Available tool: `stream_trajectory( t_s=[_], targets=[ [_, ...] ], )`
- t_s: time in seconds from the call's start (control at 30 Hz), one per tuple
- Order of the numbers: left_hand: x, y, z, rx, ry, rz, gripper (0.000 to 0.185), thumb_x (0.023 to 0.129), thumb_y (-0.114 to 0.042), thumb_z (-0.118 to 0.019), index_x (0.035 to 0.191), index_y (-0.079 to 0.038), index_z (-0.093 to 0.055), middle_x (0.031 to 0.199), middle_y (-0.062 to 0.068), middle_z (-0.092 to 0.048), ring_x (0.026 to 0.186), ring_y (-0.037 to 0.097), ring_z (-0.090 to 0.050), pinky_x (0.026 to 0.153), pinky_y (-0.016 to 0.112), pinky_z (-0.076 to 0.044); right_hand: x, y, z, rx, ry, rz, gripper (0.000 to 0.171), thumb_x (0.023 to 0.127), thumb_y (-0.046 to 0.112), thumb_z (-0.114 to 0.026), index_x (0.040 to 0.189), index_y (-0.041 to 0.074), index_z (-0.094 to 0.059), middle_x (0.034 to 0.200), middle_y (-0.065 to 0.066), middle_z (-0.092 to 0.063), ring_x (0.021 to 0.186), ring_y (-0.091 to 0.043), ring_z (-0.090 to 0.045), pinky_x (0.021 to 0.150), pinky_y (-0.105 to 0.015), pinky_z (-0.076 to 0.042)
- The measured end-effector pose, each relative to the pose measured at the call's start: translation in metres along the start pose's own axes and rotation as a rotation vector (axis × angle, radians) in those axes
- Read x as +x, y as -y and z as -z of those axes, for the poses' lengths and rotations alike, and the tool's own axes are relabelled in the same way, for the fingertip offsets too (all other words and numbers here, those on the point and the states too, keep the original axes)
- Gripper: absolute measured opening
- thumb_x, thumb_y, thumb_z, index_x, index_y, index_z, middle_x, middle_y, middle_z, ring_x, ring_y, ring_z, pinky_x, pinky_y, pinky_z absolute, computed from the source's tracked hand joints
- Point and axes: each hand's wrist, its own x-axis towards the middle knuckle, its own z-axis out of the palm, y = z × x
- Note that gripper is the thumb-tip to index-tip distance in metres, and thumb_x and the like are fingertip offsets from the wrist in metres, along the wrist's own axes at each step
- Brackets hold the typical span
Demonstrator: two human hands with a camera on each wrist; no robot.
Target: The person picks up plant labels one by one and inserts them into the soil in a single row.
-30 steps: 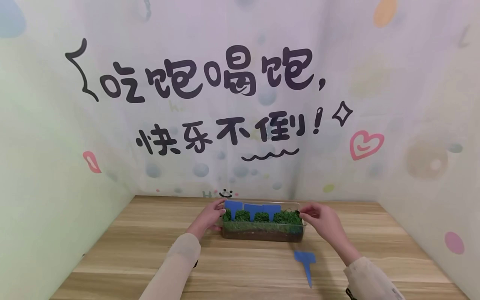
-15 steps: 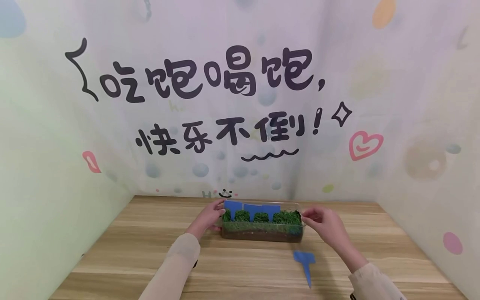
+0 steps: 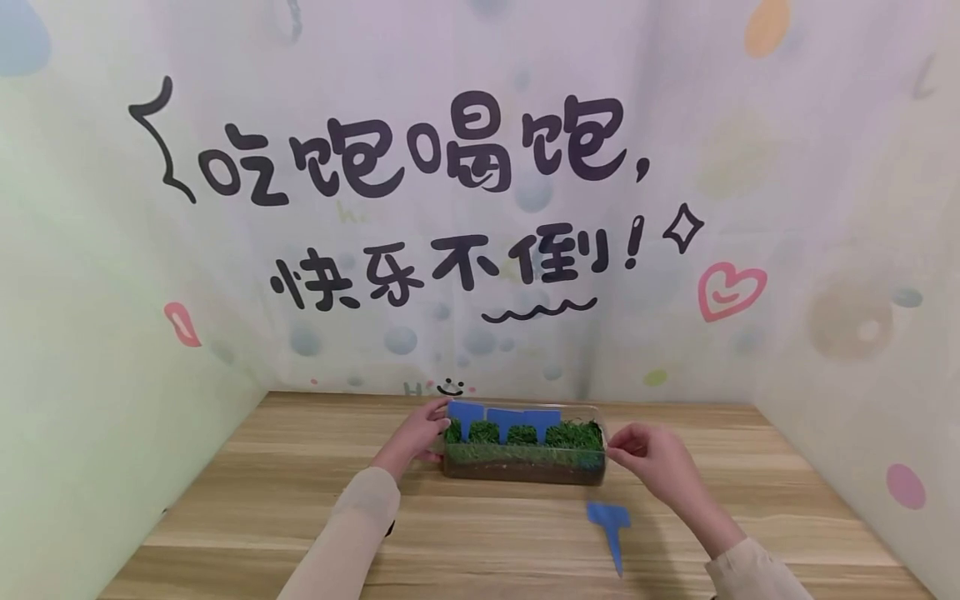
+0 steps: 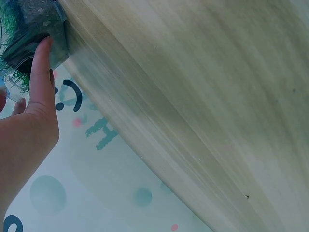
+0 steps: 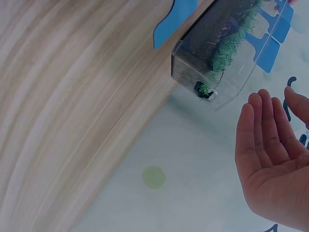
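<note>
On the desk: clear planter box, long axis left–right
Left hand: fingers straight, touching its left end
Right hand: relaxed, holding nothing — just off its right end

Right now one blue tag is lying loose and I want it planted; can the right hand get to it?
Probably yes. The right hand is open and holds nothing, and the blue tag lies on bare table just in front of it, with nothing between.
</note>
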Motion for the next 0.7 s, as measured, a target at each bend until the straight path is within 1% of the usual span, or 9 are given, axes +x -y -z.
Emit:
stream_trajectory(
  t_s=[0.17,0.27,0.37,0.5,0.6,0.7],
  targets=[
    [0.001,0.001,0.0,0.002,0.005,0.001,0.053,0.106,-0.008,-0.043,0.158,-0.012,-0.03,0.159,0.022,-0.034,0.143,0.043,-0.039,0.071,0.045,-0.061,-0.006,-0.002,-0.001,-0.017,0.034,-0.012,0.008,0.089,0.016,-0.074,0.09,0.008,-0.073,0.082,0.0,-0.072,0.072,-0.011,-0.064,0.062,-0.025,-0.05],
    [0.001,0.002,0.0,0.007,0.002,0.002,0.053,0.106,-0.008,-0.043,0.158,-0.013,-0.031,0.159,0.022,-0.035,0.142,0.043,-0.04,0.069,0.044,-0.061,-0.008,-0.005,-0.003,-0.01,0.073,-0.031,0.006,0.089,0.014,-0.074,0.086,0.009,-0.072,0.08,-0.001,-0.072,0.071,-0.012,-0.064,0.06,-0.025,-0.05],
    [0.001,0.003,0.0,0.018,-0.004,-0.006,0.053,0.106,-0.007,-0.043,0.157,-0.012,-0.031,0.158,0.023,-0.036,0.141,0.044,-0.041,0.066,0.043,-0.061,-0.011,-0.007,-0.005,-0.011,0.114,-0.06,0.008,0.088,0.013,-0.074,0.082,0.009,-0.071,0.077,-0.003,-0.07,0.069,-0.014,-0.061,0.057,-0.026,-0.048],
    [0.0,0.002,0.0,0.016,-0.005,-0.004,0.053,0.106,-0.008,-0.044,0.157,-0.013,-0.032,0.158,0.023,-0.036,0.141,0.045,-0.041,0.068,0.044,-0.061,-0.015,-0.007,-0.007,-0.053,0.159,-0.1,0.012,0.086,0.014,-0.076,0.077,0.009,-0.069,0.071,-0.002,-0.067,0.064,-0.013,-0.056,0.056,-0.027,-0.046],
    [0.0,0.002,0.0,0.012,-0.003,0.003,0.053,0.106,-0.008,-0.044,0.157,-0.013,-0.032,0.159,0.023,-0.035,0.142,0.045,-0.04,0.069,0.044,-0.062,-0.018,-0.009,-0.01,-0.081,0.188,-0.12,0.014,0.085,0.012,-0.076,0.073,0.009,-0.069,0.066,-0.002,-0.064,0.062,-0.013,-0.053,0.054,-0.026,-0.044],
    [0.001,0.001,0.0,0.008,0.0,0.004,0.053,0.106,-0.008,-0.043,0.157,-0.012,-0.031,0.159,0.023,-0.034,0.142,0.044,-0.04,0.07,0.044,-0.062,-0.021,-0.012,-0.015,-0.134,0.198,-0.118,0.017,0.081,0.012,-0.078,0.067,0.009,-0.068,0.061,0.0,-0.062,0.056,-0.011,-0.051,0.051,-0.025,-0.042]
  ],
)
